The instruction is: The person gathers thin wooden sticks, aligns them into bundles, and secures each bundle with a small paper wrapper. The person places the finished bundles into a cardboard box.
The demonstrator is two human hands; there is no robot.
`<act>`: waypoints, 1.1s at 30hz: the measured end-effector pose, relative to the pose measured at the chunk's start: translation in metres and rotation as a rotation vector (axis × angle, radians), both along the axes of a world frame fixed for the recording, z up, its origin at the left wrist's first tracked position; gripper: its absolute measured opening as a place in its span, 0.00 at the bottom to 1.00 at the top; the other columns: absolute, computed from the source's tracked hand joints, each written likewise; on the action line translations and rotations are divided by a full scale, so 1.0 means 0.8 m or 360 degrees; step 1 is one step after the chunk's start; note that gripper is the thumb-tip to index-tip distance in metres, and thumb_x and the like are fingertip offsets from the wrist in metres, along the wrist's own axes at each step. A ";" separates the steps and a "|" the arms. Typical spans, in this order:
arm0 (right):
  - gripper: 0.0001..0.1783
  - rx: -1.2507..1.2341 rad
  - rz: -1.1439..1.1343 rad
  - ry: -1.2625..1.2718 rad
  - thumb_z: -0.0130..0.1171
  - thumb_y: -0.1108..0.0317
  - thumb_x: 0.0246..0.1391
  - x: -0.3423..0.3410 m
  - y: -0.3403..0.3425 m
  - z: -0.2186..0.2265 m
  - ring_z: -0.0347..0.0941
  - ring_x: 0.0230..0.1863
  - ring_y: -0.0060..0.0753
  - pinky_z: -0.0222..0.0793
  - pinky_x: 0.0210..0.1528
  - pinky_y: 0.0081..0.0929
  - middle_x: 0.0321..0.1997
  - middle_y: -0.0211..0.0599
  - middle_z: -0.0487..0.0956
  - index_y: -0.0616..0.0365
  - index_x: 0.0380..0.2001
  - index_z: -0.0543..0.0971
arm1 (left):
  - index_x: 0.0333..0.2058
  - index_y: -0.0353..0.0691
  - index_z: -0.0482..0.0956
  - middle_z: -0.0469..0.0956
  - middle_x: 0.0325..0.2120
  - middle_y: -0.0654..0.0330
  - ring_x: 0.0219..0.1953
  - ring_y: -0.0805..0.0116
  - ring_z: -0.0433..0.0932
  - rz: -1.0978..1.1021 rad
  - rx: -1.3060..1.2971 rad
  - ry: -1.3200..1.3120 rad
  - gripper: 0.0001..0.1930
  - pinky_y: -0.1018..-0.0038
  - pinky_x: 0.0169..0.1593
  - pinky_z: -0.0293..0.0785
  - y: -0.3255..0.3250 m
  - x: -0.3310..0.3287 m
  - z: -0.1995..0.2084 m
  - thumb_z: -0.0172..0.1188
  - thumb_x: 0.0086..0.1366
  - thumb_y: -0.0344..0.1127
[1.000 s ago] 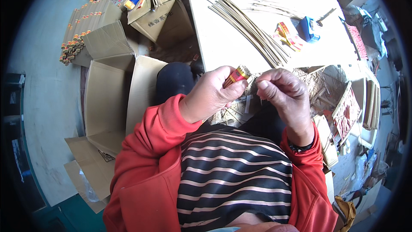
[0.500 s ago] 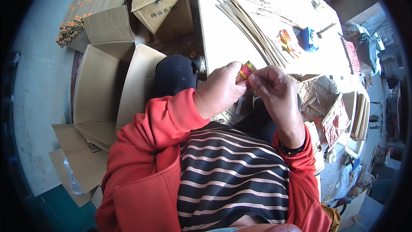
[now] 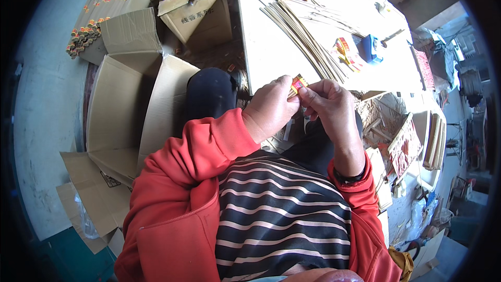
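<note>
My left hand (image 3: 270, 105) is closed around a small bundle of incense sticks (image 3: 291, 94), its end pointing up and away from me. A red and yellow paper label (image 3: 299, 83) wraps that end. My right hand (image 3: 333, 103) presses thumb and fingertips together at the label's right edge, close against the left hand. Most of the bundle is hidden behind the left hand. Beyond both hands, long loose incense sticks (image 3: 305, 39) lie in a slanting row on the white table (image 3: 266, 52).
Red and yellow paper labels (image 3: 347, 55) lie beside a blue container (image 3: 372, 48) on the table. At my left stands an open cardboard box (image 3: 117, 109), with a closed carton (image 3: 206, 23) and stacked labelled bundles (image 3: 112, 2) behind. Broken sticks (image 3: 383, 109) fill the space at right.
The bundle has turned a little in my left hand, and the label shows a different side. My right fingers have shifted along the label's edge. The view has moved slightly.
</note>
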State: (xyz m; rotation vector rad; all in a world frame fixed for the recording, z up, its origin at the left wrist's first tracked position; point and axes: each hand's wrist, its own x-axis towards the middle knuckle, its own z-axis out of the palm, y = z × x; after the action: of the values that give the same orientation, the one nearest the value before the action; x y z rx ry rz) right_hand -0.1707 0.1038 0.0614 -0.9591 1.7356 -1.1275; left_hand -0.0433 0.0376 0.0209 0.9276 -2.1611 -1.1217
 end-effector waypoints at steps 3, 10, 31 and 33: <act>0.14 -0.0055 -0.0063 -0.0028 0.61 0.66 0.48 -0.001 0.000 -0.002 0.66 0.17 0.15 0.62 0.19 0.12 0.19 0.31 0.74 0.64 0.31 0.71 | 0.34 0.30 0.68 0.73 0.22 0.46 0.24 0.55 0.74 -0.0006 -0.0014 0.0050 0.10 0.68 0.29 0.70 0.000 0.002 0.001 0.54 0.54 0.29; 0.20 -0.0148 0.0072 -0.0076 0.65 0.67 0.44 -0.010 0.004 -0.001 0.66 0.17 0.16 0.61 0.19 0.12 0.18 0.32 0.74 0.63 0.35 0.67 | 0.31 0.30 0.68 0.72 0.19 0.49 0.22 0.63 0.74 -0.0238 0.0462 0.0095 0.09 0.71 0.28 0.70 -0.006 0.010 0.013 0.53 0.54 0.30; 0.16 -0.0773 0.0559 -0.0573 0.64 0.72 0.43 -0.032 -0.001 -0.026 0.71 0.30 0.17 0.68 0.33 0.14 0.29 0.31 0.75 0.63 0.34 0.69 | 0.37 0.36 0.68 0.71 0.20 0.59 0.13 0.79 0.66 -0.0891 0.1977 0.0715 0.20 0.85 0.18 0.62 -0.020 0.027 0.041 0.45 0.64 0.51; 0.16 -0.0756 0.0585 -0.0591 0.64 0.72 0.43 -0.034 0.000 -0.023 0.71 0.29 0.17 0.68 0.32 0.14 0.28 0.31 0.75 0.63 0.34 0.69 | 0.37 0.37 0.68 0.70 0.19 0.62 0.14 0.79 0.66 -0.0975 0.2028 0.0743 0.19 0.87 0.18 0.63 -0.022 0.027 0.040 0.44 0.65 0.50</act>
State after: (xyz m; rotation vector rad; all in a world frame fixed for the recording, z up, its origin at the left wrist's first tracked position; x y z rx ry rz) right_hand -0.1979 0.1035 0.0432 -1.2006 0.9631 -1.3893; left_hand -0.0216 0.0199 0.0528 0.2891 -1.1787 -2.7893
